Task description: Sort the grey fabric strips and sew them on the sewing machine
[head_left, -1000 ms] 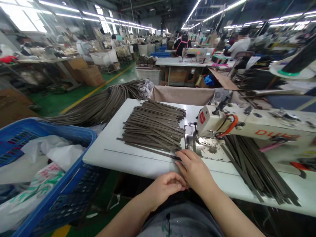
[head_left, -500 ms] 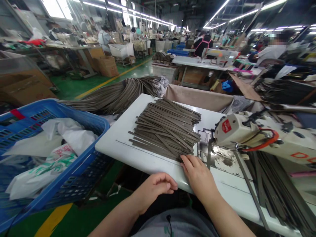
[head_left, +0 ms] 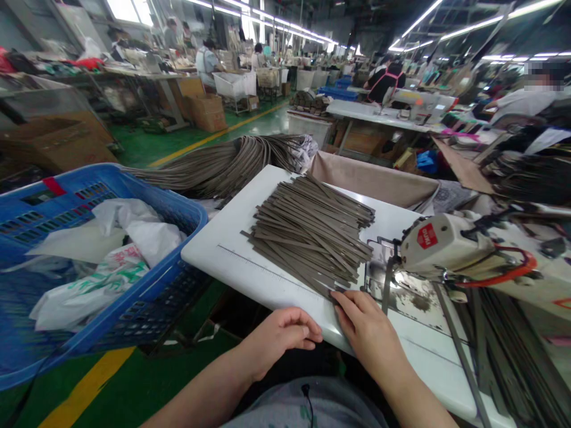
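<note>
Sewing factory: rows of sewing machines (head_left: 450,249)

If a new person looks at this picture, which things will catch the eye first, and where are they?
The eye goes first to the pile of grey-brown strips fanned out on the white table, with the right hand touching its near corner and the left hand curled at the table's edge. To the right stands the sewing machine; to the left, a blue basket holds plastic bags.
</note>
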`<state>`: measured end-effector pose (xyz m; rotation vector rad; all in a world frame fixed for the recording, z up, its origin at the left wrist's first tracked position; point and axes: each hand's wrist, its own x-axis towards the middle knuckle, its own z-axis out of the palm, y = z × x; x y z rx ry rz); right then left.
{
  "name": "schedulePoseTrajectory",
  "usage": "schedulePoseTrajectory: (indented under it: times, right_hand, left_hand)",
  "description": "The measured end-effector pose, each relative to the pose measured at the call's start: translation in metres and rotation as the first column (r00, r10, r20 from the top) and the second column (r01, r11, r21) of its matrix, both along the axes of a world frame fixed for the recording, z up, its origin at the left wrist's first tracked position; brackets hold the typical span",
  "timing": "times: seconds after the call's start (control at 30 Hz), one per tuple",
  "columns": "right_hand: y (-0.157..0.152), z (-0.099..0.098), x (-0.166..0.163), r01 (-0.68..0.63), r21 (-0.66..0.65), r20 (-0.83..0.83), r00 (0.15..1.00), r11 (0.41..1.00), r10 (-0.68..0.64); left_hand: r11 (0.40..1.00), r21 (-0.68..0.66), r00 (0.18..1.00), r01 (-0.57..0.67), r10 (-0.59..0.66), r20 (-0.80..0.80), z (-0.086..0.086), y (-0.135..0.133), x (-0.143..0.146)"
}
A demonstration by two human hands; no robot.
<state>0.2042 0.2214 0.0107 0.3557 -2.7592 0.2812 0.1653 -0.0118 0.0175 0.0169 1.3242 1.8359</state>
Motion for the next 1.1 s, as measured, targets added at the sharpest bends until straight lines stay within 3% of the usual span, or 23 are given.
schedulePoseTrajectory:
  times: [0.33,0.47,0.73,0.83,1.0,1.1]
  right_hand:
    - [-0.009,-0.006,-0.007,0.013,-0.054,-0.022,1.000,0.998,-0.014]
    - [-0.010,-0.006,-0.005,0.082,-0.068,-0.034,0.996,0.994,-0.084]
    - [-0.019,0.001,-0.005,0.092,-0.125,0.130,0.989,0.988,-0.076]
    - [-0.026,0.005,-0.004,0.052,-0.050,0.108,0.993,0.997,-0.046]
    - [-0.035,0.008,0.000,-0.029,0.275,0.073,0.997,0.961,0.010]
    - [-0.036,0.008,-0.003,-0.020,0.293,0.064,0.998,0.956,0.002]
  left_hand:
    - [1.000,-0.028,1.000,0.008,-0.007,0.018,-0.003,0.002,0.003]
    - [0.999,-0.033,1.000,0.000,0.001,0.018,-0.003,0.000,0.004]
    - [0.997,-0.074,0.999,0.001,0.002,0.046,-0.008,-0.006,0.008]
    - [0.997,-0.082,0.996,-0.007,0.014,0.087,-0.008,-0.007,0.010]
    - [0.997,-0.065,0.985,-0.041,0.052,0.163,-0.003,-0.010,0.011]
    - [0.998,-0.052,0.986,-0.044,0.052,0.158,-0.002,-0.010,0.011]
